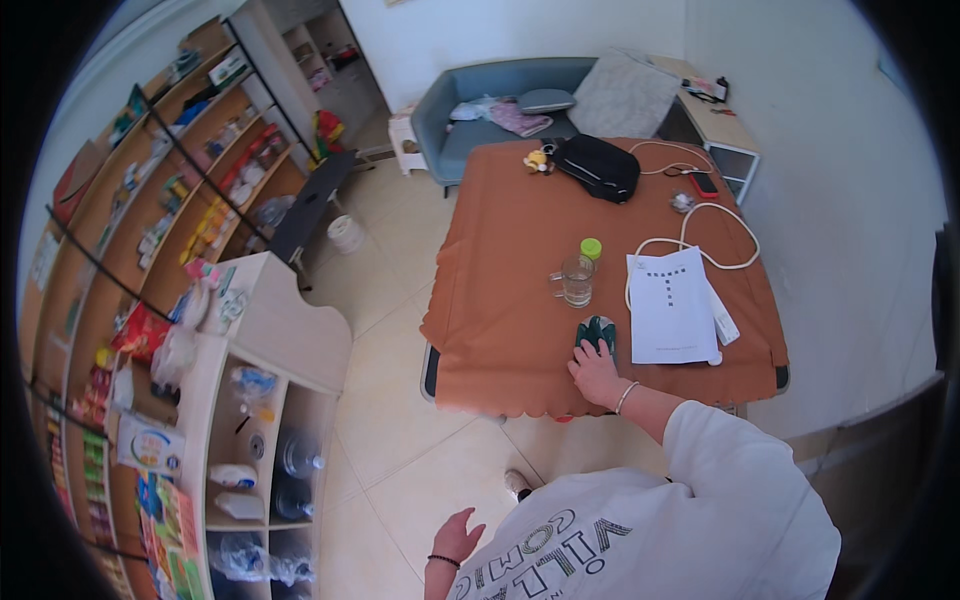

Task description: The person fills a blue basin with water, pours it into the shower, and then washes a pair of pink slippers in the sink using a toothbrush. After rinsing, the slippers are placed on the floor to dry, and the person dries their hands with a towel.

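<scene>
My right hand (595,375), with a bangle at the wrist, reaches over the near edge of the table (510,300), which has a brown cloth on it. Its fingertips lie on a dark green object (597,331) with a pale, shiny far rim; what it is, and whether I grip it, I cannot tell. Just beyond stands a clear glass mug (578,282), with a bright green lid (591,248) behind it. Printed white papers (673,307) lie to the right, partly covering a white power strip (723,315). My left hand (456,534) hangs over the floor, fingers apart and holding nothing.
Farther back on the table are a black bag (600,168), a small yellow plush toy (536,160), a red-edged phone (703,184) and a looped white cable (757,244). A blue sofa (442,112) stands behind. Stocked shelves (169,187) and a counter (300,315) line the left.
</scene>
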The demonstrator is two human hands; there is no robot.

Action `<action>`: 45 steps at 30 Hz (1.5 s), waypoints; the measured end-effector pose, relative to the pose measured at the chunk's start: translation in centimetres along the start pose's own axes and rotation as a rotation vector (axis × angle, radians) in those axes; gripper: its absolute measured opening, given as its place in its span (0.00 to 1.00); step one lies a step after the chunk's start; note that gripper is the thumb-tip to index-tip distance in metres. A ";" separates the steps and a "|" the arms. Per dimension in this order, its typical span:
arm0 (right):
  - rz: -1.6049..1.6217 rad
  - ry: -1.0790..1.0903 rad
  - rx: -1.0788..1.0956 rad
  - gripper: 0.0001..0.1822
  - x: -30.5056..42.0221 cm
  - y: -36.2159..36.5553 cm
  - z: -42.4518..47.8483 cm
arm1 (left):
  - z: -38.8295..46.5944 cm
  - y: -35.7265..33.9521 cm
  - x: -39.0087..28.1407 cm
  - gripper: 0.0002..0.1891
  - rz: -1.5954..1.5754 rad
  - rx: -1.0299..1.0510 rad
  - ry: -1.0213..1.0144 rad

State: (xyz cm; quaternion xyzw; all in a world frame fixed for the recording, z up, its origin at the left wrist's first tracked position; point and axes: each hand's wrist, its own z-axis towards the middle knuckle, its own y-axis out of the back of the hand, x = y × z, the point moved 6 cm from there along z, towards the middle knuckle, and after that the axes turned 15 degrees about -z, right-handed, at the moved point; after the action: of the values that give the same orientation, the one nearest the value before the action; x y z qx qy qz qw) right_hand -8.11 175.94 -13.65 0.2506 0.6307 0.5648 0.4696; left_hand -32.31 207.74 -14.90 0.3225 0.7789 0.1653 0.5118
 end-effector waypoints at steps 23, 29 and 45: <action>-0.095 -0.305 0.501 0.14 -5.8 -5.2 0.5 | 32.0 5.3 -19.6 0.32 -0.157 0.290 -0.597; -0.041 -0.394 0.544 0.12 -10.0 -5.6 -0.9 | 40.1 0.4 -26.9 0.38 -0.063 0.201 -0.667; -0.048 -0.526 0.604 0.05 -13.4 -5.3 -0.9 | 42.6 -4.7 -27.8 0.25 -0.329 0.366 -0.499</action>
State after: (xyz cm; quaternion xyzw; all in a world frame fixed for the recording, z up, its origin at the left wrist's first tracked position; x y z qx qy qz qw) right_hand -1.93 162.89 -14.55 0.4986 0.6324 0.2592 0.5333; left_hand 12.05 182.54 -16.42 0.3098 0.6880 -0.1458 0.6399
